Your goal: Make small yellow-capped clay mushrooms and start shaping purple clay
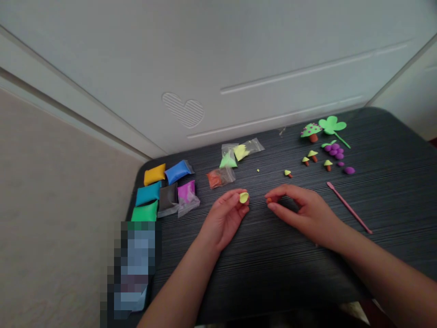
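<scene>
We look down on a dark, fine-lined worktop (259, 273) filling the lower half of the frame. Just below centre, the left hand (221, 223) pinches a small, pale yellow cup-shaped piece (243, 197) in its fingers. To its right, apart from it, the right hand (312, 214) grips a tiny brown piece (269, 200) between thumb and fingertips. Right of that hand, we find a slanting pink stick (348, 207). At lower left, plump coloured packets (148, 194) lie close together. Beyond the hands, mid-frame, are small clear bags (221, 175) of orange, green and yellow material. Right of centre, we count four little yellow-capped mushrooms (328, 163), near a purple grape cluster (333, 150). Farther back are a dotted green-capped mushroom (311, 130) and a green clover (332, 125). Across the top stands a pale panel (239, 45) with a heart (184, 109).
</scene>
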`<control>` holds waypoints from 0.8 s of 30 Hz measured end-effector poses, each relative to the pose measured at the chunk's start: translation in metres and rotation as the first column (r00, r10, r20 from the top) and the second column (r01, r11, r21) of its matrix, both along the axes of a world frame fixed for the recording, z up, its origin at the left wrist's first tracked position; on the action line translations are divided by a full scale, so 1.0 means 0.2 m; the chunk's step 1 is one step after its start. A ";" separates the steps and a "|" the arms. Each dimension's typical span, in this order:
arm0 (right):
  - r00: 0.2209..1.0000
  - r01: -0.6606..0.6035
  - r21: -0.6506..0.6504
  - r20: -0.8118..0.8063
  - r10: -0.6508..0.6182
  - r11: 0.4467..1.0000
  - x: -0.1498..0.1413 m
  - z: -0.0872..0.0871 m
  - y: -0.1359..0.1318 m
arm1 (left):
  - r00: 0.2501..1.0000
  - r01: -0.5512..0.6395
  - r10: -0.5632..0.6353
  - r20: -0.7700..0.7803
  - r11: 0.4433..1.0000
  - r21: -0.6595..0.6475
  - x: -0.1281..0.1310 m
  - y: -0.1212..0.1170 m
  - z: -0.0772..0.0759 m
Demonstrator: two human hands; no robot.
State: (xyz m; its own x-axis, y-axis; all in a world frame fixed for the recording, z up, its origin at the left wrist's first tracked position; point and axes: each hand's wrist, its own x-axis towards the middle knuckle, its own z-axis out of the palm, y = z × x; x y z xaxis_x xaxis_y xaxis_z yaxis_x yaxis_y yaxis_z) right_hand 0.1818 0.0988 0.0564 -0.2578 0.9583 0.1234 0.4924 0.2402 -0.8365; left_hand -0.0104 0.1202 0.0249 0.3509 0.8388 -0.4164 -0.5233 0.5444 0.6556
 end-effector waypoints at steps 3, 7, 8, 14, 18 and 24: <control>1.000 -0.016 0.048 0.018 0.015 0.999 -0.03 0.06 0.01 | 0.996 0.007 -0.002 0.087 0.999 -0.051 0.00 0.00 -0.01; 0.997 -0.055 0.095 0.053 0.050 0.994 -0.10 0.11 0.01 | 0.990 -0.015 0.023 0.141 0.998 -0.055 -0.01 0.01 -0.02; 0.998 -0.037 0.102 0.054 0.032 0.994 -0.11 0.10 0.02 | 0.988 -0.025 0.033 0.150 0.998 -0.057 -0.01 0.01 -0.02; 0.998 0.041 0.122 0.045 -0.047 0.992 -0.16 0.04 0.01 | 0.986 -0.026 0.037 0.164 0.997 -0.071 0.00 0.00 0.00; 0.998 0.033 0.163 0.045 -0.040 0.986 -0.15 0.03 0.00 | 0.995 0.024 -0.022 0.096 1.000 -0.016 0.00 -0.01 0.00; 0.998 0.038 0.225 0.044 -0.049 0.973 -0.16 0.03 -0.02 | 0.998 0.043 -0.040 -0.053 0.998 0.050 0.00 -0.02 -0.01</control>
State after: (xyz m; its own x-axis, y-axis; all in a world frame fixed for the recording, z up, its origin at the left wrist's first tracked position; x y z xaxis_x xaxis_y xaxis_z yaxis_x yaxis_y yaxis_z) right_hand 0.1507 0.0957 0.0627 -0.2271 0.9181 0.3249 0.5455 0.3963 -0.7385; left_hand -0.0097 0.1154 0.0235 0.3647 0.8447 -0.3918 -0.4657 0.5299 0.7087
